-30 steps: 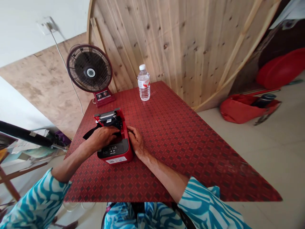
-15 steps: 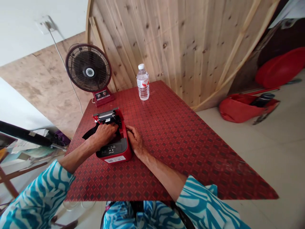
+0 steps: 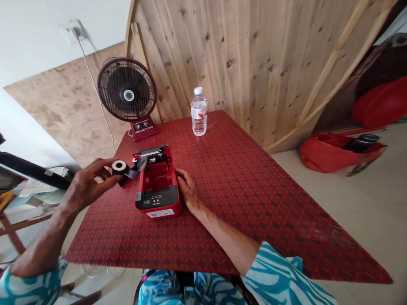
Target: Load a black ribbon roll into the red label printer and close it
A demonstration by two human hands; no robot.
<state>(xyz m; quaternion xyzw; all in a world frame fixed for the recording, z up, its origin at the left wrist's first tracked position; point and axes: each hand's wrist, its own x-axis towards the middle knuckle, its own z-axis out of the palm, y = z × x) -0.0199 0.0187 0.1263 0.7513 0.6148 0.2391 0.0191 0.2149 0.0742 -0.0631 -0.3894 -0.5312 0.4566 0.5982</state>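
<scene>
A small red printer (image 3: 158, 186) with a black front panel stands open on the red patterned table (image 3: 241, 186); its red paper bay shows bare. My left hand (image 3: 84, 186) is raised left of the printer, fingers pinched on a black roll with a white core (image 3: 120, 167). A dark strip trails from the roll toward the printer's lid. My right hand (image 3: 188, 189) rests against the printer's right side, fingers curled along its wall.
A dark red desk fan (image 3: 128, 95) and a clear water bottle (image 3: 199, 112) stand at the table's far edge. Wooden panels lean behind. A red bag (image 3: 330, 152) lies on the floor at right. A black bar (image 3: 28, 169) crosses at left.
My left hand has lifted out of the printer's bay and swung left, carrying the black roll. The bay now shows bare red. My right hand has stayed on the printer's side.
</scene>
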